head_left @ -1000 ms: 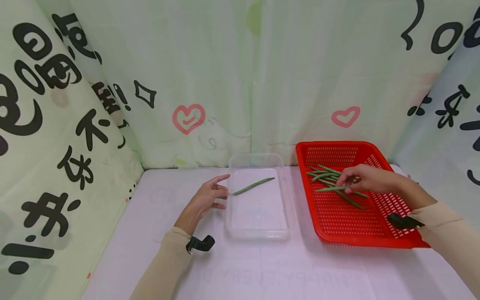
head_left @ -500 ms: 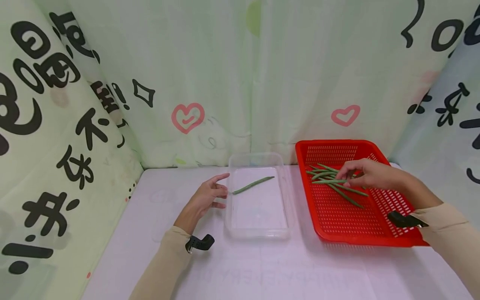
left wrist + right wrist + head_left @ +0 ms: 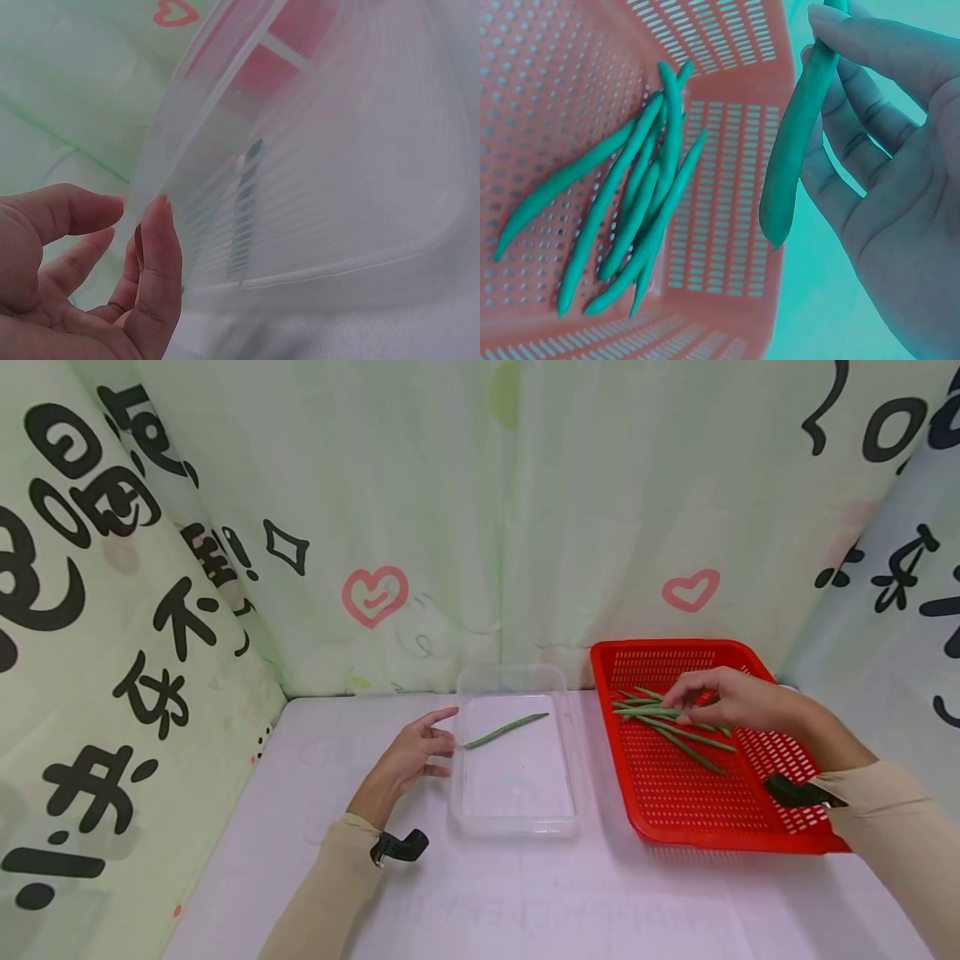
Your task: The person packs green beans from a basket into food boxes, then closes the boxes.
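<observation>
Over the red basket (image 3: 720, 842), my right hand (image 3: 742, 700) pinches a green bean (image 3: 799, 142) between thumb and fingers. Its free end points down in the right wrist view. Several other green beans (image 3: 604, 202) lie in a loose pile on the basket floor below. My left hand (image 3: 412, 753) is at the left side of a clear plastic box (image 3: 517, 785), its fingers loosely bent and the tips right at the wall. One single green bean (image 3: 507, 731) lies slantwise inside the box, and shows dimly through the wall in the left wrist view.
Box and basket stand side by side on a white-covered table (image 3: 465, 893), with a narrow gap between them. A pale green printed curtain (image 3: 450, 527) hangs close behind both and along the sides.
My right hand has risen slightly and moved back over the basket with the pinched bean, which now lies higher in the head view. My left hand and the box have stayed put.
</observation>
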Demonstrator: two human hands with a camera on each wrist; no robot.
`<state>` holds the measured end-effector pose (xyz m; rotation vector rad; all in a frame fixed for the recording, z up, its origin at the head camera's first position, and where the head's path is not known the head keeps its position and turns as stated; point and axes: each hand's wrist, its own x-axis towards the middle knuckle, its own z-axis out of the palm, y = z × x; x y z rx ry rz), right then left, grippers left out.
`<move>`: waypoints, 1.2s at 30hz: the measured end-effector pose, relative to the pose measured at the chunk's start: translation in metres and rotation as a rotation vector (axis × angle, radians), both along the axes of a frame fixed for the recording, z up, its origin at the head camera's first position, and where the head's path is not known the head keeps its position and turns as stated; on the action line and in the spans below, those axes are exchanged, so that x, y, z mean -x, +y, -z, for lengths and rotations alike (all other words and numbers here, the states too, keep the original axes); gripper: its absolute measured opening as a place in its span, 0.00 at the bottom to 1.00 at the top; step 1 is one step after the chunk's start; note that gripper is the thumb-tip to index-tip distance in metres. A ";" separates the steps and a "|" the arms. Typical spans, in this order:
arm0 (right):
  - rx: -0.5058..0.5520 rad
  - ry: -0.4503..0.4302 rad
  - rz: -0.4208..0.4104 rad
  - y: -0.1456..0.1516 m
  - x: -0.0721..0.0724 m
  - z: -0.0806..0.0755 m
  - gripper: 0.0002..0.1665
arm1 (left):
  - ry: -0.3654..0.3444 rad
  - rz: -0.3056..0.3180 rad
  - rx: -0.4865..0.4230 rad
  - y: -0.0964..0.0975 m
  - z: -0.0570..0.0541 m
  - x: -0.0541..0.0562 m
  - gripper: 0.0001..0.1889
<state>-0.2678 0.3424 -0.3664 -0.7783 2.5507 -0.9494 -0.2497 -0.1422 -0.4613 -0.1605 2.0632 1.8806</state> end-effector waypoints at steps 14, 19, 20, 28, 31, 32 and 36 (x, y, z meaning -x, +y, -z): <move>0.019 0.034 -0.037 -0.021 0.005 -0.008 0.13 | -0.005 -0.002 -0.011 -0.001 0.003 -0.001 0.28; 0.063 0.045 -0.068 -0.027 0.009 -0.009 0.12 | -0.002 -0.006 -0.008 -0.001 0.003 0.000 0.28; 0.066 0.054 -0.069 -0.029 0.009 -0.009 0.12 | -0.001 -0.005 -0.007 -0.001 0.003 0.000 0.28; 0.109 0.051 -0.100 -0.044 0.013 -0.012 0.12 | -0.001 0.001 -0.008 -0.002 0.002 0.000 0.28; 0.123 0.037 -0.120 -0.051 0.016 -0.011 0.13 | 0.004 0.003 -0.008 -0.001 0.001 0.000 0.28; 0.124 0.036 -0.127 -0.053 0.016 -0.011 0.13 | 0.004 0.003 -0.008 -0.001 0.001 0.000 0.28; 0.134 0.032 -0.148 -0.063 0.017 -0.009 0.12 | 0.001 0.003 -0.006 -0.001 0.002 0.001 0.28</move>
